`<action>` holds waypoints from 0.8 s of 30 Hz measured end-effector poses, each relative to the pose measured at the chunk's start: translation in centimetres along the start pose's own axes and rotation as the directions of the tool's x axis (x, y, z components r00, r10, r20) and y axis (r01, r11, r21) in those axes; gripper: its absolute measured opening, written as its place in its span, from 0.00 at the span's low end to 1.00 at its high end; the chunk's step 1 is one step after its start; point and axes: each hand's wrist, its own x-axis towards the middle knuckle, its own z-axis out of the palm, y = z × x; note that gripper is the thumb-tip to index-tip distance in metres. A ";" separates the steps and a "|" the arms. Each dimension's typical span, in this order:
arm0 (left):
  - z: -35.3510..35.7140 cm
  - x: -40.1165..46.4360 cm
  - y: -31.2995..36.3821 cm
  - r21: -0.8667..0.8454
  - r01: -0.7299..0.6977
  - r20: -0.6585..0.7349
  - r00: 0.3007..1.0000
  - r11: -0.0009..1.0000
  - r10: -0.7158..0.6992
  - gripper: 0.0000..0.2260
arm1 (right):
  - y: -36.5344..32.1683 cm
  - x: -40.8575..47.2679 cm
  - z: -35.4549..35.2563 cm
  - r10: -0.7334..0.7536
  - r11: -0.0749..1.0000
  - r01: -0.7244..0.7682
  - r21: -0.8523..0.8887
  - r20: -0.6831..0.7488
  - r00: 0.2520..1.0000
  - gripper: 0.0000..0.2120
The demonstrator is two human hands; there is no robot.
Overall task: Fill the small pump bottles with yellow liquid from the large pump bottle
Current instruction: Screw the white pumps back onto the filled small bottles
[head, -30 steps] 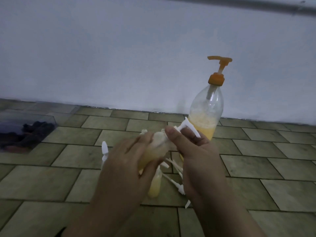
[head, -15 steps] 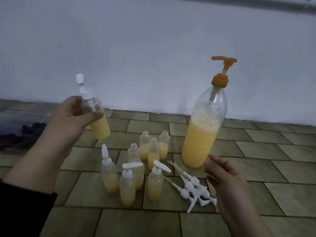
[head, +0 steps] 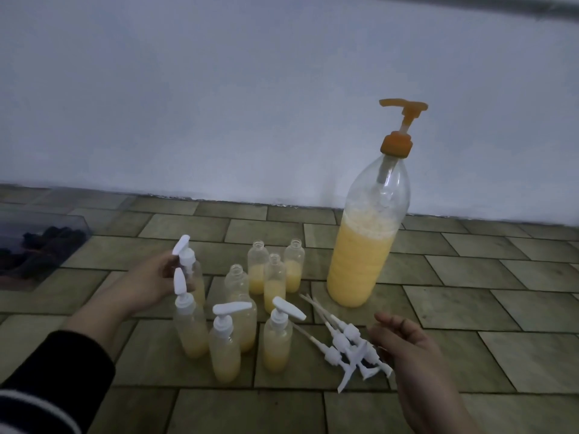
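Green-brown floor tiles (head: 470,308) run up to a plain pale wall (head: 219,104); far left sits a see-through box (head: 40,245) with dark things inside, too blurry to name, and the picture edge cuts it off.

Near the wall stands the large pump bottle (head: 365,245), upright, with an orange pump on top; yellow liquid fills it about two thirds, with foam on top.

Left of it stand the small open bottles (head: 275,277), four of them with no tops; each has some yellow liquid low down; one is partly hidden behind the capped ones.

In front stand three capped small bottles (head: 224,349) with white pump tops, close together, each partly full of yellow.

On the tiles between these bottles and the right hand lie loose white pumps (head: 347,343) in a heap, their thin tubes pointing at the big bottle; how many, I cannot tell.

The left hand (head: 150,281) is wrapped around one more capped bottle (head: 192,277), low by the floor, just behind the front row; a front bottle's pump hides part of it, so I cannot tell if it touches the tiles.

The right hand (head: 416,355) is spread loosely with bent fingers, holding nothing, just beside the heap; its wrist runs off the bottom edge.

A dark sleeve (head: 56,380) covers the left arm.
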 end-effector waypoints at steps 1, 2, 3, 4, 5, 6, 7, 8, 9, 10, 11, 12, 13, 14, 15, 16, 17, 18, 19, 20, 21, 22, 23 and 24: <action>0.1 0.0 0.1 -0.008 -0.003 -0.002 1.000 1.000 0.003 0.08 | 0.0 0.0 0.0 -0.003 1.000 0.003 -0.001 0.002 1.000 0.08; 0.3 0.1 -0.1 -0.011 -0.007 -0.002 1.000 1.000 0.007 0.08 | -0.1 0.0 0.1 -0.007 1.000 0.007 -0.005 -0.001 1.000 0.08; 0.3 0.1 -0.2 -0.011 -0.009 0.003 1.000 1.000 0.010 0.08 | -0.2 0.0 0.1 -0.014 1.000 0.014 -0.010 -0.004 1.000 0.08; 0.4 0.1 -0.3 -0.008 -0.008 0.007 1.000 1.000 0.008 0.08 | -0.3 0.0 0.1 -0.021 1.000 0.020 -0.014 -0.006 1.000 0.08; 0.3 0.1 -0.6 0.001 0.000 0.015 1.000 1.000 0.000 0.09 | -0.4 0.0 0.1 -0.028 0.999 0.028 -0.020 -0.008 1.000 0.08; 0.2 0.1 -0.9 -0.002 0.007 0.023 1.000 1.000 -0.007 0.11 | -0.5 0.0 0.1 -0.041 0.999 0.040 -0.036 -0.013 0.999 0.08; 0.1 0.0 -1.3 -0.038 0.027 0.024 0.999 0.999 -0.026 0.14 | -0.4 0.2 0.1 -0.065 0.996 0.064 -0.064 -0.019 0.998 0.08; -0.2 -0.3 -1.6 -0.106 0.056 -0.002 0.998 0.993 -0.056 0.18 | -0.2 0.3 0.2 -0.100 0.989 0.096 -0.115 -0.026 0.995 0.09; -0.5 -0.8 -1.6 -0.198 0.084 -0.089 0.991 0.977 -0.103 0.20 | 0.0 0.5 0.1 -0.142 0.972 0.134 -0.193 -0.030 0.989 0.09; -0.7 -1.3 -1.6 -0.301 0.086 -0.247 0.955 0.950 -0.164 0.19 | 0.3 0.7 0.0 -0.187 0.940 0.172 -0.294 -0.024 0.982 0.09; -1.0 -2.0 -1.3 -0.392 0.043 -0.442 0.867 0.919 -0.229 0.17 | 0.7 0.9 0.0 -0.222 0.895 0.203 -0.398 -0.002 0.975 0.09; -1.2 -3.0 -0.5 -0.444 -0.035 -0.615 0.739 0.895 -0.276 0.14 | 1.2 1.0 0.0 -0.248 0.836 0.229 -0.499 0.030 0.968 0.09; -1.1 -4.0 0.9 -0.454 -0.122 -0.728 0.623 0.883 -0.288 0.11 | 1.6 1.1 0.2 -0.279 0.757 0.259 -0.600 0.062 0.958 0.08; -1.0 -5.1 2.6 -0.433 -0.213 -0.789 0.559 0.876 -0.254 0.09 | 2.0 1.2 0.4 -0.327 0.653 0.296 -0.697 0.094 0.940 0.08; -0.7 -5.8 4.5 -0.408 -0.299 -0.803 0.567 0.863 -0.183 0.06 | 2.4 1.3 0.7 -0.377 0.532 0.328 -0.780 0.129 0.917 0.10; -0.4 -6.2 6.2 -0.387 -0.365 -0.774 0.627 0.847 -0.084 0.06 | 2.7 1.3 1.1 -0.406 0.413 0.340 -0.845 0.163 0.899 0.12; 0.0 -6.3 7.8 -0.367 -0.380 -0.700 0.714 0.849 0.017 0.09 | 2.8 1.2 1.6 -0.406 0.304 0.326 -0.895 0.188 0.894 0.13; 0.4 -6.0 8.8 -0.328 -0.357 -0.594 0.798 0.875 0.103 0.11 | 2.9 1.1 2.1 -0.393 0.221 0.306 -0.926 0.203 0.897 0.15; 0.8 -5.6 9.5 -0.249 -0.320 -0.496 0.853 0.914 0.164 0.11 | 2.9 1.1 2.5 -0.383 0.170 0.298 -0.939 0.215 0.898 0.15; 1.1 -4.9 9.8 -0.142 -0.278 -0.421 0.885 0.950 0.196 0.11 | 3.0 1.1 2.7 -0.384 0.143 0.300 -0.943 0.227 0.895 0.16; 1.3 -4.2 10.0 -0.039 -0.237 -0.365 0.908 0.971 0.207 0.12 | 3.1 1.2 2.9 -0.379 0.116 0.302 -0.946 0.238 0.894 0.16; 1.4 -3.4 10.0 0.051 -0.182 -0.295 0.937 0.982 0.189 0.15 | 3.1 1.3 3.0 -0.375 0.090 0.298 -0.950 0.245 0.894 0.16; 1.5 -2.7 10.0 0.127 -0.118 -0.204 0.969 0.985 0.143 0.18 | 3.2 1.3 3.1 -0.370 0.068 0.287 -0.956 0.243 0.897 0.16; 1.5 -2.1 10.1 0.197 -0.060 -0.104 0.991 0.979 0.082 0.22 | 3.2 1.4 3.2 -0.369 0.047 0.270 -0.962 0.234 0.899 0.16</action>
